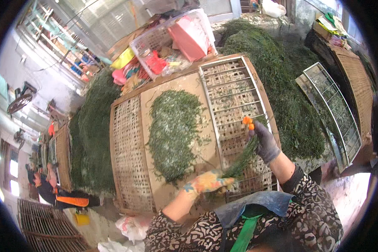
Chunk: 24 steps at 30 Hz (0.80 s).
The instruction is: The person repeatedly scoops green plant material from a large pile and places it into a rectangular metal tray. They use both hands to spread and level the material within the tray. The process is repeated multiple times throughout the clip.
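A bunch of thin green strands (242,163), like seaweed or noodles, stretches between my hands. My left hand (209,182), in a pale glove with a colourful pattern, closes around its lower end. Higher up on the right, my right hand (265,143) grips the upper part; it wears a grey glove with orange fingertip covers (248,122). Under the bunch lies a woven slatted rack with a white divided frame (229,90). To the left, a loose heap of the green strands (173,134) rests on a tan board (203,161).
A woven panel (133,157) edges the board's left side. Large green piles (92,136) (292,105) flank the work surface. At the far side stands a white plastic basket (140,46) with a pink container (191,38). Another divided frame (336,109) leans at right. A person (50,185) is at far left.
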Each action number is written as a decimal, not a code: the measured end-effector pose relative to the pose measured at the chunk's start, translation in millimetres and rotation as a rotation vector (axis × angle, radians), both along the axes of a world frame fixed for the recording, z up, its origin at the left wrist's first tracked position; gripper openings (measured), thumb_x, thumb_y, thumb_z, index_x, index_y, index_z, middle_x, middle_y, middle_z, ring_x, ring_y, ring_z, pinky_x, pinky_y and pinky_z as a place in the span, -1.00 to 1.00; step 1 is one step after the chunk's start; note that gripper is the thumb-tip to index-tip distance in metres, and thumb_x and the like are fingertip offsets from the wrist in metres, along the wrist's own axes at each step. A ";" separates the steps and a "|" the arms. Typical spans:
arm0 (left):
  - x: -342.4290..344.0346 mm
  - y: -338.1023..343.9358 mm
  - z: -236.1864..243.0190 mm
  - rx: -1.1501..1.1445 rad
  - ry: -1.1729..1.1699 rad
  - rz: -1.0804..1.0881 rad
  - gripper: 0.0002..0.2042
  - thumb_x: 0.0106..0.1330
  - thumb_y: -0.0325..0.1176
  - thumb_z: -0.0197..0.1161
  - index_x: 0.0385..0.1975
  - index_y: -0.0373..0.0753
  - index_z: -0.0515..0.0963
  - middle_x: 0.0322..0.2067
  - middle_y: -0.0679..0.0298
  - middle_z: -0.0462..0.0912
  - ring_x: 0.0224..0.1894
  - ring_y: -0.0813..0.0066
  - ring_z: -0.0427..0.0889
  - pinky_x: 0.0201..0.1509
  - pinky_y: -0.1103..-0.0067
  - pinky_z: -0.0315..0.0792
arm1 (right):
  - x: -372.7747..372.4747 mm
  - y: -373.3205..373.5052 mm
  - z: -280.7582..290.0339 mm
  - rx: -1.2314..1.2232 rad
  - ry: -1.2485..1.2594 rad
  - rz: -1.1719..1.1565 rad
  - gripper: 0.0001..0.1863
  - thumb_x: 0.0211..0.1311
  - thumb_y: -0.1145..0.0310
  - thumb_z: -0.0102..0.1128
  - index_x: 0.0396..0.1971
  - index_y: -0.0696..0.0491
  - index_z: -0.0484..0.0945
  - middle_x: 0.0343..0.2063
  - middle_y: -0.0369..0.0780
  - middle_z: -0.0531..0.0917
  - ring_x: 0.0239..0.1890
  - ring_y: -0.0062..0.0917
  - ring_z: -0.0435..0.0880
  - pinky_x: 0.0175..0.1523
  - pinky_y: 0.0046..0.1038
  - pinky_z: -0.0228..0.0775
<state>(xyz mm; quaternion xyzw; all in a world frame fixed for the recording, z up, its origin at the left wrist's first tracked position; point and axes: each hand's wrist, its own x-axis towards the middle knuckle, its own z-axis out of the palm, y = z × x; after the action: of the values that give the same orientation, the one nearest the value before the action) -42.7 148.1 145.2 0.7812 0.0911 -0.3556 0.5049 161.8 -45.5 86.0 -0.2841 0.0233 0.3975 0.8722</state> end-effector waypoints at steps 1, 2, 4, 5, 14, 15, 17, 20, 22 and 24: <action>8.7 14.3 -4.0 0.096 -0.050 -0.046 -0.43 0.41 0.08 0.27 0.16 -0.33 0.56 -0.34 0.23 0.74 -0.42 0.47 0.66 -0.25 0.52 0.56 | 16.1 0.5 -3.4 0.096 -0.034 -0.027 -0.62 0.50 0.26 0.11 0.19 0.11 0.48 -0.27 -0.31 0.65 -0.35 -0.63 0.64 -0.21 -0.54 0.60; 18.7 26.9 -2.1 0.169 -0.163 0.065 -0.39 0.42 0.04 0.28 0.25 -0.36 0.50 -0.32 0.21 0.74 -0.40 0.46 0.67 -0.23 0.52 0.56 | 39.1 5.6 -2.7 -0.037 -0.042 -0.108 -0.66 0.50 0.30 0.11 0.16 0.11 0.51 -0.28 -0.30 0.65 -0.35 -0.63 0.63 -0.21 -0.53 0.58; 49.4 49.3 2.1 -0.211 -0.064 0.443 -0.35 0.36 0.05 0.35 0.19 -0.45 0.52 -0.16 0.17 0.71 -0.12 0.34 0.66 0.05 0.48 0.50 | 87.5 15.8 -3.9 -0.121 -0.061 -0.163 -0.70 0.48 0.34 0.14 0.11 0.11 0.55 -0.28 -0.29 0.66 -0.35 -0.61 0.62 -0.21 -0.52 0.56; 74.6 66.0 8.9 -0.238 -0.319 0.388 -0.31 0.37 -0.07 0.38 0.30 -0.52 0.38 -0.24 0.23 0.70 -0.28 0.46 0.67 -0.08 0.52 0.54 | 116.6 22.6 -3.1 -0.148 -0.057 -0.159 -0.71 0.47 0.35 0.17 0.09 0.11 0.56 -0.28 -0.28 0.66 -0.35 -0.60 0.63 -0.21 -0.51 0.57; 330.7 189.2 -2.5 -0.039 -0.585 0.939 -0.35 0.23 -0.23 0.52 0.18 -0.54 0.40 -0.45 0.36 0.68 -0.55 0.60 0.55 -0.42 0.61 0.43 | 349.2 93.6 36.6 -0.571 -0.554 -0.127 -0.51 0.37 -0.03 0.29 0.01 0.10 0.61 -0.23 -0.21 0.72 -0.13 -0.48 0.70 -0.03 -0.45 0.56; 344.4 194.6 -21.1 0.125 -0.621 0.923 -0.46 0.23 -0.18 0.49 0.06 -0.46 0.51 -0.46 0.32 0.70 -0.52 0.55 0.58 -0.37 0.58 0.44 | 354.5 95.9 39.2 -0.930 -0.687 -0.170 -0.50 0.36 -0.02 0.29 0.02 0.11 0.60 -0.19 -0.17 0.73 -0.11 -0.35 0.71 -0.01 -0.39 0.56; 367.3 203.7 -52.2 0.438 -0.609 0.877 -0.57 0.21 -0.10 0.45 -0.08 -0.31 0.66 -0.50 0.26 0.71 -0.47 0.45 0.62 -0.29 0.50 0.46 | 355.1 99.4 40.9 -1.527 -1.035 -0.152 -0.48 0.33 0.00 0.30 0.03 0.15 0.58 -0.10 -0.09 0.75 -0.06 -0.09 0.74 0.02 -0.28 0.56; 376.7 209.8 -77.0 0.637 -0.741 0.829 -0.50 0.21 -0.08 0.43 0.04 -0.29 0.64 -0.52 0.25 0.70 -0.44 0.40 0.63 -0.28 0.45 0.47 | 339.4 108.9 29.8 -1.445 -1.125 -0.523 -0.58 0.40 -0.04 0.17 -0.13 0.04 0.65 -0.20 -0.11 0.75 -0.06 -0.07 0.70 -0.01 -0.19 0.53; 374.5 210.1 -77.7 0.389 -0.718 0.880 -0.32 0.21 -0.13 0.45 0.25 -0.44 0.46 -0.51 0.25 0.68 -0.46 0.41 0.61 -0.28 0.45 0.49 | 323.6 122.6 16.0 -1.305 -1.503 -0.653 -0.69 0.40 0.03 0.15 -0.14 -0.06 0.67 -0.19 -0.13 0.73 -0.07 -0.08 0.68 -0.05 -0.15 0.54; 371.4 212.6 -68.3 0.381 -0.648 0.841 -0.26 0.20 -0.14 0.46 0.30 -0.50 0.38 -0.50 0.25 0.69 -0.47 0.42 0.60 -0.30 0.48 0.48 | 313.0 144.6 3.9 -1.281 -2.046 -0.403 -0.69 0.41 0.02 0.13 -0.14 -0.08 0.68 -0.13 -0.20 0.71 0.01 -0.21 0.65 0.11 -0.19 0.47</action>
<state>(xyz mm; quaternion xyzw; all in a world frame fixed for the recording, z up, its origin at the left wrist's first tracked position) 328.6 360.8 76.9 0.8242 0.2975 0.1572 0.4554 474.9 99.2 89.9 -0.8348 -0.4381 -0.2345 0.2369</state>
